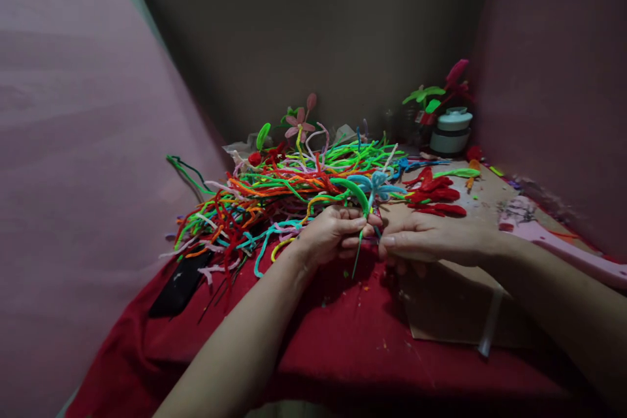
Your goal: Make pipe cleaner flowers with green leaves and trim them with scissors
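Note:
My left hand (pixel 337 232) pinches a green pipe-cleaner stem (pixel 358 253), whose thin end points down below the fingers. From the same grip a curved green leaf (pixel 356 191) arches up to the left, and a light blue pipe-cleaner flower (pixel 376 187) stands above the fingertips. Close on the right, my right hand (pixel 421 240) has its fingers together, near the flower's lower stem; what its fingertips hold, if anything, is hidden. Behind and left of the hands lies a big tangled pile of colored pipe cleaners (pixel 274 186).
Red pipe-cleaner petals (pixel 434 192) lie on a brown board (pixel 450 304). A pink tool (pixel 563 245) is at right. At the back stand a lidded jar (pixel 451 132) and a pink flower (pixel 300 124). A black phone-like object (pixel 180 284) rests on the red cloth (pixel 343 346).

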{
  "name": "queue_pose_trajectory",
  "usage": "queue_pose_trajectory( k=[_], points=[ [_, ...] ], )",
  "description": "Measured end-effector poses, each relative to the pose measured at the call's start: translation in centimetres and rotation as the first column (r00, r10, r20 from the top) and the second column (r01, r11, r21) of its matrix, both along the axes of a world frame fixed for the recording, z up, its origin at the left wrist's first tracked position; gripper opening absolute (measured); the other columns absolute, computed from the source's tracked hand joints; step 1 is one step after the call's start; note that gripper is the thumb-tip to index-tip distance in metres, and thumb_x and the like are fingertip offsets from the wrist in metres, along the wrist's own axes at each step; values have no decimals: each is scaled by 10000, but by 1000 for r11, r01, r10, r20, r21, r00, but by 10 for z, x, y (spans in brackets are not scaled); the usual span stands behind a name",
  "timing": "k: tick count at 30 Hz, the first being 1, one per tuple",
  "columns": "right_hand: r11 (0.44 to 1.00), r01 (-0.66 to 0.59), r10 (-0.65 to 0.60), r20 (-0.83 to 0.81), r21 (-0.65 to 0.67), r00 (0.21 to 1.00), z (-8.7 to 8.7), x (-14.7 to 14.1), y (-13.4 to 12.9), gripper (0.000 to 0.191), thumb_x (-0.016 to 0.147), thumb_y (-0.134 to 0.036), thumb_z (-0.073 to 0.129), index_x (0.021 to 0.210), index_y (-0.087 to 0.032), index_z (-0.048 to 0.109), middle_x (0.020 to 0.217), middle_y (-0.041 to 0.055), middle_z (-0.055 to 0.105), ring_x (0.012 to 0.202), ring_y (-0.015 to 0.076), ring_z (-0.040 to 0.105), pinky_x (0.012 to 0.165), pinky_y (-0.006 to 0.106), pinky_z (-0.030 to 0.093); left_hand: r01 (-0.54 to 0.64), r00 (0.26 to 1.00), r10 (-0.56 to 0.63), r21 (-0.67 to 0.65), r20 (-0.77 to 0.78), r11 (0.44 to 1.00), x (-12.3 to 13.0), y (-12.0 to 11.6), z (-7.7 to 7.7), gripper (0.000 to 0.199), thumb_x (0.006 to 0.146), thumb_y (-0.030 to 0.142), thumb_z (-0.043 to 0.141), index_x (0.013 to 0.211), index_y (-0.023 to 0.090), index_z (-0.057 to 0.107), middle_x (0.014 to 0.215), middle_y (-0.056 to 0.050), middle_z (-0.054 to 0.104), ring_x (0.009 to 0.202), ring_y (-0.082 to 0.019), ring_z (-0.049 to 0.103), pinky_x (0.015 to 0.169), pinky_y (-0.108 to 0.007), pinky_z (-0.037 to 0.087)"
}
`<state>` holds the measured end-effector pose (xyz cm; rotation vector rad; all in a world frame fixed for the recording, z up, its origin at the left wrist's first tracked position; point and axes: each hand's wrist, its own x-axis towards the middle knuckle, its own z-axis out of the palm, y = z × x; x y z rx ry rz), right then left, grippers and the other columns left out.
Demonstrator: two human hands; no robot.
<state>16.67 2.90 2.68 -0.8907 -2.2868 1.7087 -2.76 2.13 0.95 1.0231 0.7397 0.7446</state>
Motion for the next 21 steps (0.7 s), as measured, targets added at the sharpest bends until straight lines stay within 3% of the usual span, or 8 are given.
queue_pose_trajectory(
  k=[8, 12, 14, 17, 19, 21],
  points=[
    [990, 98, -96, -19, 102, 995, -17, 0, 7, 305, 815, -436, 482, 772, -156, 597, 703, 24, 543, 639, 122, 512, 526, 216, 423, -82, 979, 94, 77, -179, 994, 7, 10, -19, 276, 667, 307, 645, 840, 106, 567, 587, 49, 459, 349, -10, 279, 307, -156, 207],
    [990, 104, -96, -87, 95, 992, -17, 1, 5, 325, 820, -419, 465, 709, -145, 600, 708, 37, 546, 623, 119, 506, 514, 223, 412, -121, 888, 186, 176, -421, 977, 15, 5, -6, 244, 744, 364, 535, 714, 122, 535, 496, 46, 445, 321, -28, 291, 313, -167, 176],
    [992, 110, -104, -100, 61, 990, -16, 2, 4, 318, 816, -411, 471, 711, -143, 607, 707, 41, 560, 609, 118, 514, 515, 225, 410, -162, 797, 297, 288, -526, 944, 13, -8, 11, 246, 783, 353, 469, 754, 122, 547, 534, 29, 491, 334, -40, 338, 334, -176, 215],
    [989, 144, -140, -82, 38, 987, -15, 3, 3, 288, 800, -395, 500, 746, -145, 632, 722, 52, 589, 616, 123, 522, 513, 223, 401, -37, 643, 425, 529, -637, 848, -3, -41, 34, 250, 808, 345, 449, 872, 146, 585, 660, 11, 566, 419, -49, 391, 420, -185, 300],
    [987, 151, -147, -75, 45, 986, -15, 4, 3, 276, 795, -386, 509, 768, -150, 649, 718, 56, 597, 618, 127, 524, 504, 220, 392, 176, 448, 499, 621, -742, 764, -22, -64, 38, 244, 834, 323, 418, 817, 162, 601, 711, -6, 578, 587, -91, 486, 558, -205, 376],
    [990, 135, -131, -84, 49, 988, -16, 4, 3, 272, 799, -378, 508, 785, -155, 663, 715, 56, 597, 620, 127, 526, 501, 218, 388, 326, 180, 560, 586, -809, 741, -42, -80, 29, 213, 838, 283, 409, 829, 169, 588, 825, -36, 597, 749, -139, 526, 684, -247, 407]
  ],
)
